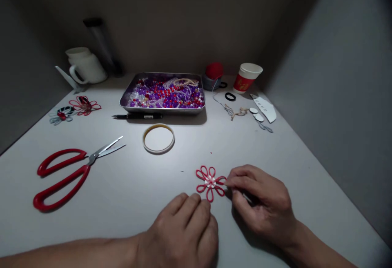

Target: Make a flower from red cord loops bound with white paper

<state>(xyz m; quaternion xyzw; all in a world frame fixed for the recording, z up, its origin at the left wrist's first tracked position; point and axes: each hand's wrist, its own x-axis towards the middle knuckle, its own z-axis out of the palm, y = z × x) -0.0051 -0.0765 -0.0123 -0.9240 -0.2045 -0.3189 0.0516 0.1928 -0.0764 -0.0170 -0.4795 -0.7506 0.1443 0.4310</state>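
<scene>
A flower of red yarn loops (210, 182) with a round white centre lies flat on the table. My right hand (260, 200) is closed, with thumb and fingertips pinching at the loop on the flower's right side. Just below the flower rests my left hand (186, 231), its fingers curled under and its knuckles up. What it holds, if anything, is hidden. Left of both hands lie large red-handled scissors (90, 160) with the blades apart. A roll of tape (158, 138) sits between the scissors and the flower, farther back.
A metal tray (162, 111) of beads stands at the back, a black pen (137, 116) before it. Back left are two finished-looking yarn flowers (85, 105) and a white jug (87, 66). Back right hold red yarn (214, 71), a paper cup (246, 78) and white card (265, 109).
</scene>
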